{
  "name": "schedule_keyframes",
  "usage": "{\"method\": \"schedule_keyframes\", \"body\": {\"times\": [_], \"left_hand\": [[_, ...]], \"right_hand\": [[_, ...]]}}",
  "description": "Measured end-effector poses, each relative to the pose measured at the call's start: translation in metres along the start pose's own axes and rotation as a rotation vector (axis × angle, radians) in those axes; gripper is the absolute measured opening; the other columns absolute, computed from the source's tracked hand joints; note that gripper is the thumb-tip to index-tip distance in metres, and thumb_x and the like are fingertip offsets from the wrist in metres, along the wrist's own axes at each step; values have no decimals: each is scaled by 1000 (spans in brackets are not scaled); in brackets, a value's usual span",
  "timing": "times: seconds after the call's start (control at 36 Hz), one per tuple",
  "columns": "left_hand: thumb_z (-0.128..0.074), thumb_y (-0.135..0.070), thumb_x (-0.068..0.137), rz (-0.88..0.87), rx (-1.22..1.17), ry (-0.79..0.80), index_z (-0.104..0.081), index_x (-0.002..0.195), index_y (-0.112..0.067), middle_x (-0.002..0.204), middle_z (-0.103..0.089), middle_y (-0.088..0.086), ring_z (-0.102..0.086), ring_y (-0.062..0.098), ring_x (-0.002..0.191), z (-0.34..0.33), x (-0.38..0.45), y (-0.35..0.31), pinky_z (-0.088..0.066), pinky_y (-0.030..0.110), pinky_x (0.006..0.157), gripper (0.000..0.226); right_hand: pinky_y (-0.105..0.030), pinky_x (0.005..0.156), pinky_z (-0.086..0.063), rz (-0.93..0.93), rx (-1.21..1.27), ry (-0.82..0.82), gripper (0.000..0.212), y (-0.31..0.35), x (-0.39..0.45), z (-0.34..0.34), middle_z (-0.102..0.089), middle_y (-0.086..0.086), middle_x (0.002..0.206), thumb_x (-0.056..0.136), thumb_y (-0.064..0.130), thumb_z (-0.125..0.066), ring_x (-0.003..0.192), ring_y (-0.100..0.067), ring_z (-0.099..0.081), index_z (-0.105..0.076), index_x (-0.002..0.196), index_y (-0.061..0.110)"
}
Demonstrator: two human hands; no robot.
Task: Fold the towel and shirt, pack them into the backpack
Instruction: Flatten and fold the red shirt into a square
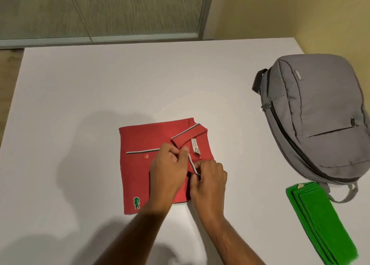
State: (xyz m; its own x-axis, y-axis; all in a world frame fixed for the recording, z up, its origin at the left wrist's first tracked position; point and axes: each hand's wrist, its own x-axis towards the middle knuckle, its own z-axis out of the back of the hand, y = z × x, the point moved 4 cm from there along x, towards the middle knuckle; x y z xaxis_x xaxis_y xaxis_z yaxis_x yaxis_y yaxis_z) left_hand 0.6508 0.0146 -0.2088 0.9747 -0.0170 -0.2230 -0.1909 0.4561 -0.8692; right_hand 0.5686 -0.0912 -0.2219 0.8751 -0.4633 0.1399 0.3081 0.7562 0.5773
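The red shirt [144, 164] lies folded into a square at the table's [100, 84] centre. Both hands work its striped collar [189, 132]: the left hand [168, 170] pinches the collar fold, and the right hand [209, 182], at its 4 o'clock, pinches the trimmed edge. The grey backpack [318, 116] lies zipped at the shirt's 2 o'clock, and the folded green towel [320, 222] touches its near end at 4 o'clock.
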Motion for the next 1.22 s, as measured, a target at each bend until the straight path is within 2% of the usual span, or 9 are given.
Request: {"method": "schedule_keyframes", "body": {"times": [0.14, 0.28, 0.47, 0.56, 0.64, 0.75, 0.86, 1.0, 1.22], "left_hand": [[-61, -67, 88, 137, 60, 107, -48, 95, -27, 76, -63, -5, -62, 14, 70, -6, -6, 3, -46, 34, 63, 42], [-67, -36, 91, 192, 114, 146, -44, 107, -19, 84, -62, -4, -59, 10, 71, -3, 0, -2, -36, 25, 54, 33], [-69, -10, 89, 142, 97, 205, -43, 111, -24, 73, -58, -2, -54, 10, 57, 1, 4, 7, -38, 22, 48, 36], [-62, -5, 93, 60, 58, 255, -42, 117, -33, 65, -54, -3, -48, 7, 48, -1, 2, 11, -36, 20, 45, 42], [-55, -2, 97, 52, -1, 293, -49, 130, -37, 80, -64, 8, -56, 9, 62, -1, 0, 13, -48, 30, 57, 49], [-57, -3, 92, 178, -130, 238, -76, 106, -30, 94, -74, -6, -65, 10, 79, 1, 0, 22, -52, 25, 72, 35], [-69, -27, 88, 349, -256, 117, -78, 78, -15, 74, -73, 6, -64, 21, 71, 5, 3, 28, -55, 40, 71, 17], [-76, -14, 86, 234, -128, 80, -72, 84, -23, 70, -71, -8, -68, 15, 70, 9, 4, 19, -54, 29, 66, 10], [-66, -1, 90, -161, 167, -9, -63, 106, -24, 100, -51, -9, -58, 8, 86, 21, 8, 12, -52, 28, 77, 28]], "right_hand": [[-34, 77, -40, 221, -84, 96, 29, -10, -5, -2, -56, 5, 98, 76, -3, -65, 88, -16, -47, -59, 95, 18], [-35, 92, -39, 395, -24, 112, 32, -16, -8, 10, -62, 0, 111, 73, 8, -49, 104, -20, -56, -69, 98, 10], [-33, 94, -42, 101, 128, 96, 25, -31, 28, 21, -67, 9, 112, 90, 10, -54, 107, -11, -57, -70, 106, 20], [-39, 90, -51, 114, 85, 256, 25, -32, 42, 14, -72, 7, 107, 91, 26, -65, 98, -16, -63, -74, 114, 21], [-39, 92, -48, 131, -15, 402, 33, -33, 48, 7, -74, 7, 107, 88, 40, -69, 99, -18, -62, -76, 116, 24], [-31, 83, -43, 141, 32, 424, 6, -35, 54, 7, -70, 15, 94, 88, 26, -78, 90, -10, -55, -78, 94, 27], [-31, 82, -49, -7, 156, 416, 13, -51, 55, 7, -65, 19, 92, 87, 24, -78, 94, -9, -60, -70, 85, 34], [-29, 77, -49, -91, 182, 426, 17, -65, 50, 4, -66, 16, 94, 91, 25, -74, 92, -7, -63, -63, 83, 36], [-30, 77, -52, -92, 167, 434, 8, -64, 45, 3, -68, 15, 91, 95, 30, -72, 88, -7, -64, -67, 88, 33]]}}
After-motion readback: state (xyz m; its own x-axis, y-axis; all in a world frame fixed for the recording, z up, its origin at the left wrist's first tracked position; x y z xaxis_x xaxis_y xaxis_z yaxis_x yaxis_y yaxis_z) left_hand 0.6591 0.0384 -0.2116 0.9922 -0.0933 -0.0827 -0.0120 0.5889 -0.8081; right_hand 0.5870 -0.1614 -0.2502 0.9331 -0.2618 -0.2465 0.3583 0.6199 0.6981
